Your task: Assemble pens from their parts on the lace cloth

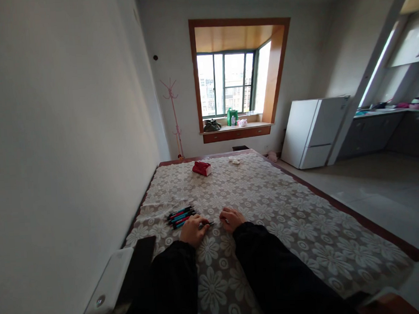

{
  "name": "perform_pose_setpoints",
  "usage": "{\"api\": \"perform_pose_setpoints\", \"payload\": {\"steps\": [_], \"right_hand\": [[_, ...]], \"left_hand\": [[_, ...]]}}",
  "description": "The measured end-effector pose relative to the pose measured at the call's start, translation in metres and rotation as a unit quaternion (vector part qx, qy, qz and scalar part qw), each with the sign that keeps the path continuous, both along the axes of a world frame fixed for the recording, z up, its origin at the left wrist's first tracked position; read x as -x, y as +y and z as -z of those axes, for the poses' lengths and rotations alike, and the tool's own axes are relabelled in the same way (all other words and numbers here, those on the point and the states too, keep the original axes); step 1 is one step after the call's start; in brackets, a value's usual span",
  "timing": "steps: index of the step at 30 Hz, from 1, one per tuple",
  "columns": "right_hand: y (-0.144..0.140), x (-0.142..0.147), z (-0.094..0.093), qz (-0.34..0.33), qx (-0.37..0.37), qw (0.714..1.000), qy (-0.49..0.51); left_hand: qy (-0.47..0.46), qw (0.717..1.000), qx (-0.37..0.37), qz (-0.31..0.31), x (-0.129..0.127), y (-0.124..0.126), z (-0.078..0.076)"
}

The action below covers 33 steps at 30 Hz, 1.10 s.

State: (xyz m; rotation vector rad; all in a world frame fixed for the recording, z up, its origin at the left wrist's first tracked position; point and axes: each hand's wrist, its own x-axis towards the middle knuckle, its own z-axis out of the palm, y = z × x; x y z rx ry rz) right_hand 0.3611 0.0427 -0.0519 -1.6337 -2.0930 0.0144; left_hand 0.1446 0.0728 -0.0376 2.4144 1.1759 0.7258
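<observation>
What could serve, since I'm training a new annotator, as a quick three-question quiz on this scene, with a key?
1. Multiple choice: Which is closest to the pens?
A) the refrigerator
B) the person's left hand
C) the coat rack

2. True or false: The green bag stands on the windowsill.

3. Fill in the blank: The tablecloth beneath the hands is patterned with large ____.

Key: 1. B; 2. True; 3. flowers
</observation>
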Motion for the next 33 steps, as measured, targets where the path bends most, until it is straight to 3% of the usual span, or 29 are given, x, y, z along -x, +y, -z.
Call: {"api": "perform_pose_setpoints", "payload": {"steps": [5, 14, 23, 33], "right_hand": [[-0.003, -0.003, -0.007, 0.076, -0.001, 0.997, -0.004], [0.005, -0.003, 0.007, -0.059, -0.008, 0.998, 0.003], [0.0, -0.003, -0.003, -0.014, 0.005, 1.0, 0.005], [0.003, -0.002, 0.003, -0.051, -0.001, 0.999, 0.007]], "left_hand": [[-0.007, 1.0, -0.004, -0.024, 0.001, 0.003, 0.001], [-0.028, 0.999, 0.021, -0.026, 0.001, 0.003, -0.003], [-0.02, 0.999, 0.027, -0.028, 0.0, -0.002, -0.007], [-0.018, 0.999, 0.024, -0.029, -0.001, -0.002, -0.008]]}}
